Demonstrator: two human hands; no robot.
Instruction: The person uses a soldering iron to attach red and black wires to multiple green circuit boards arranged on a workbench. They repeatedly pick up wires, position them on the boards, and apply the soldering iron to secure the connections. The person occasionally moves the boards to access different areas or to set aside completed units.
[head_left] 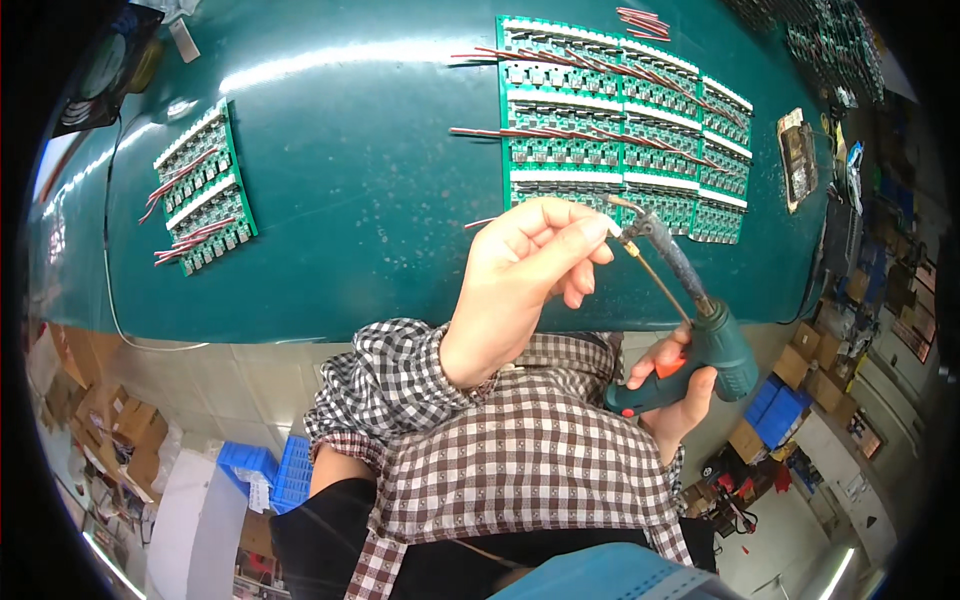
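My right hand [690, 393] grips the dark green pistol handle of a soldering gun [727, 350] with a red trigger. Its grey barrel and thin brass-tipped feed tube point up and left, toward my left hand [530, 262]. The left thumb and fingers pinch a small white piece [613, 228] right beside the gun's tip; its kind is not clear. Just beyond both hands lies a large block of green circuit boards [560, 150] with white connector strips. Red and black wires [490, 132] lie across the boards in rows, some overhanging the left edge.
A smaller group of circuit boards [205, 185] with wires lies on the left of the green table [350, 200]. Loose red wires [643, 23] are at the far edge. On the right is a worn, stained tray-like piece [797, 160]. A dark cable [108, 250] runs down the left side.
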